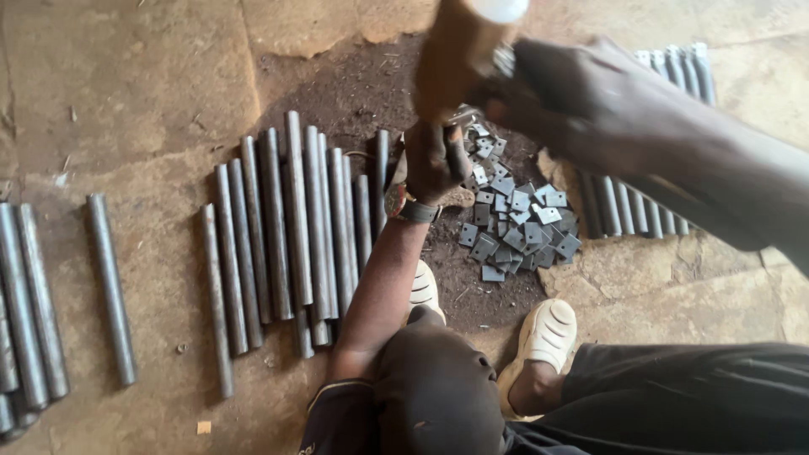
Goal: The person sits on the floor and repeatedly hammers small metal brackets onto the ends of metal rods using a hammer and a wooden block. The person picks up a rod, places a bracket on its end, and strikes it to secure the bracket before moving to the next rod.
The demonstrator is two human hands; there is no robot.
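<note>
Bare dirt and stone floor (126,84). Left hand (430,164) clamped on upright steel tube (456,143), beside far edge of plate pile (518,223). Right hand (581,101) raised above, closed on wooden hammer handle (451,50), directly over tube. Tube axis appears vertical.

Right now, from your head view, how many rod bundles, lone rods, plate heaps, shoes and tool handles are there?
Rod bundles: 3
Lone rod: 1
Heap of square plates: 1
Pale shoes: 2
Wooden handle: 1
Total: 8
</note>
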